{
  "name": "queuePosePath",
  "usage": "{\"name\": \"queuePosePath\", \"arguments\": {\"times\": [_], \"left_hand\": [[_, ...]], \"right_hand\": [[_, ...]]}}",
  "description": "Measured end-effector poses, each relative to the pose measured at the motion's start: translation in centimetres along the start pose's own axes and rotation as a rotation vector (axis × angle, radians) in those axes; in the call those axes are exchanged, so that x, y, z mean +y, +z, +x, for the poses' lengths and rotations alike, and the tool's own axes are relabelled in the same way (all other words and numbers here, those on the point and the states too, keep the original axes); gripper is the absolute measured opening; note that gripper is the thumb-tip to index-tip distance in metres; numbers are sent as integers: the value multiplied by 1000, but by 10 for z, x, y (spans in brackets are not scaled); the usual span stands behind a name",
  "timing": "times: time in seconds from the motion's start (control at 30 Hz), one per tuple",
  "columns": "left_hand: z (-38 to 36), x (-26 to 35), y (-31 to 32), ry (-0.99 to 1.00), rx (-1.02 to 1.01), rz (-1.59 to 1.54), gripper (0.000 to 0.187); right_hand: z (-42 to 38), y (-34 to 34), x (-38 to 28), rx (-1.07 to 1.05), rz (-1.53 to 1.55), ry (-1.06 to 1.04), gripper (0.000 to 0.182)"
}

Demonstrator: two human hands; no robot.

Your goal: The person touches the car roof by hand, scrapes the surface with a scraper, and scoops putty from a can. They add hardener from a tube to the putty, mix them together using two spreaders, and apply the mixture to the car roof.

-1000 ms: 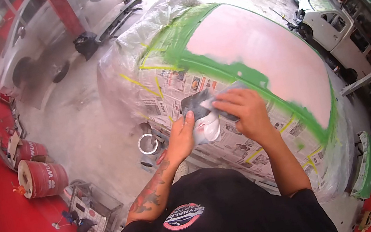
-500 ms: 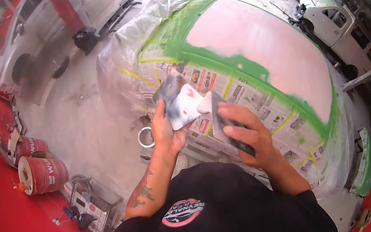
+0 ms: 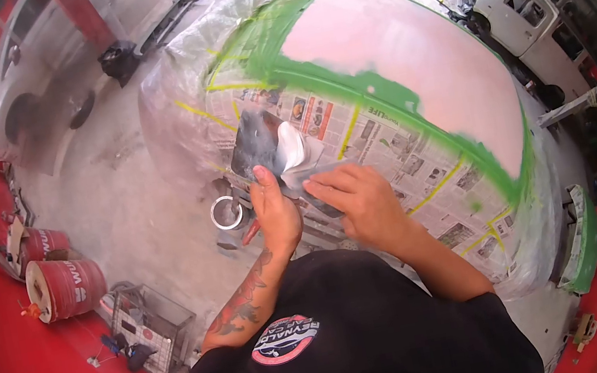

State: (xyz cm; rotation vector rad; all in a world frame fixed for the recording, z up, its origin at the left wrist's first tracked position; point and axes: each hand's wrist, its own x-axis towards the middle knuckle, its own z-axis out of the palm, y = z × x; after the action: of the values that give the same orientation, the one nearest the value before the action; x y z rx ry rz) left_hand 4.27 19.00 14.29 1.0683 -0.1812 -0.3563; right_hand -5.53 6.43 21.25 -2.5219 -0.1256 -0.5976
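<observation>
My left hand [image 3: 277, 216] grips a dark mixing board [image 3: 250, 140] from its near edge, thumb along the side. A thick patch of white filler paste [image 3: 292, 148] lies on the board's right part. My right hand [image 3: 364, 195] is closed around a wide, flat spreader [image 3: 324, 206], its blade against the paste at the board's near right edge. Partly hidden behind my left hand, an open round can [image 3: 226, 213] with a pale rim stands low down. Beyond both hands is a green car panel [image 3: 328, 84] with a large sanded pinkish area.
Newspaper [image 3: 353, 133] and yellow tape mask the car below the panel, and clear plastic sheeting [image 3: 171, 121] drapes its side. Red drums [image 3: 69, 287] and a wire cart [image 3: 152, 328] stand to the left. A white truck cab [image 3: 524, 19] is at the right.
The spreader has turned flatter and moved left onto the board's near edge. The white paste is gathered into a narrower, folded heap. The view has shifted slightly.
</observation>
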Motion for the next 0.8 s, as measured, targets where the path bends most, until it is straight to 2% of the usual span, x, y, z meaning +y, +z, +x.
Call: {"name": "queuePosePath", "arguments": {"times": [0.07, 0.1, 0.13, 0.2, 0.23, 0.3, 0.43, 0.47, 0.5, 0.57, 0.6, 0.7, 0.73, 0.77, 0.8], "left_hand": [[2, -8, 0, 40, 12, 87, 54], [3, -11, 0, 33, -15, 23, 53], [2, -13, 0, 22, -40, -40, 53], [-2, -13, 3, -10, -54, -35, 53], [-2, -14, 4, -37, -73, -30, 53], [0, -21, -3, -18, -98, 52, 53], [3, -19, 1, 55, -87, 251, 53], [2, -11, 3, 53, -86, 252, 53], [2, 5, 9, 5, -88, 389, 52], [11, 17, 2, -139, -134, 610, 50], [17, 10, -5, -135, -135, 609, 50], [28, -6, -17, -82, -28, 223, 47], [30, 6, -13, -82, -24, 224, 47], [33, 21, -7, -152, 27, -89, 46], [35, 31, -3, -216, 80, -405, 46]], "right_hand": [[-6, -1, 2, -91, 30, 33, 51], [-3, -4, 6, 11, 7, 48, 51], [0, -5, 8, 7, 6, 51, 51], [5, -6, 11, 182, -41, 70, 51], [2, -4, 10, 184, -46, 72, 51], [-6, 2, 8, -49, -85, 25, 50], [1, -14, 13, 44, -137, 106, 45], [1, -11, 14, 17, -206, 41, 44], [1, -8, 14, -8, -277, -21, 43], [-9, 4, 16, -61, -215, -78, 42], [-15, 9, 19, -113, -153, -144, 41], [-30, 6, 28, -94, -104, -131, 38], [-32, 3, 28, -62, -97, -108, 35], [-33, -3, 24, -65, -94, -109, 35], [-28, -14, 15, 36, -70, -142, 43]]}}
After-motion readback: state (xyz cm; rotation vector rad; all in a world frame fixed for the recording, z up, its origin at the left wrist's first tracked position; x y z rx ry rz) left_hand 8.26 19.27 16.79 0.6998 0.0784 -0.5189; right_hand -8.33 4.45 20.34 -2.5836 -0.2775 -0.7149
